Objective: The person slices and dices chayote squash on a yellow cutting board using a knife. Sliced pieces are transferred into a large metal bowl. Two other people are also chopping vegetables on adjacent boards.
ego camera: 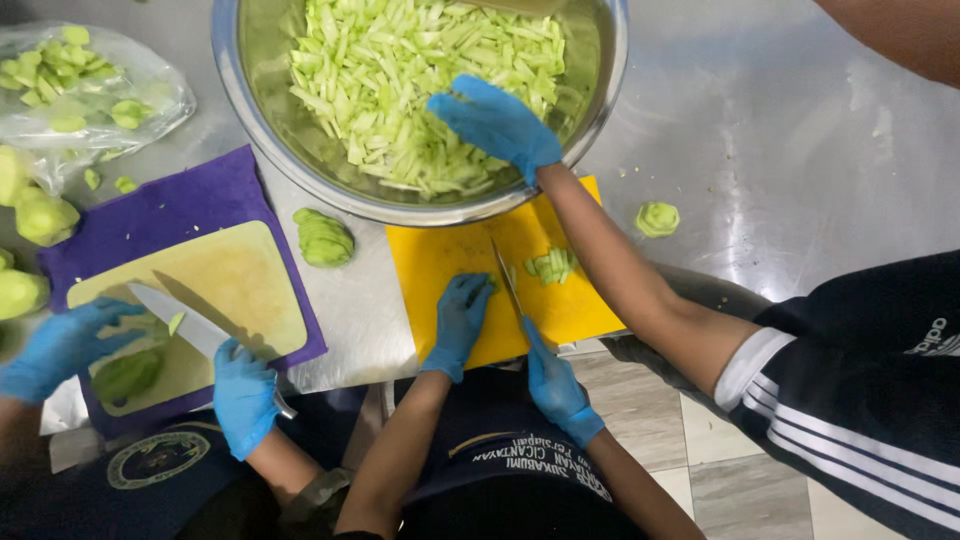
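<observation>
My left hand (460, 320), in a blue glove, presses down on a piece of green vegetable at the middle of the yellow cutting board (440, 260). My right hand (555, 385), also gloved, grips the handle of a knife (505, 280) whose blade stands on the board right beside my left fingertips. A small heap of cut green slices (552, 265) lies on the board to the right of the blade.
A large steel bowl (600, 90) of green strips stands behind the board; another person's gloved hand (497, 122) reaches into it from the right. At the left a second person's gloved hands cut with a knife (175, 318) on a pale board over purple cloth (170, 205). Peeled halves (324, 238) and a plastic bag (150, 100) of scraps lie on the steel table.
</observation>
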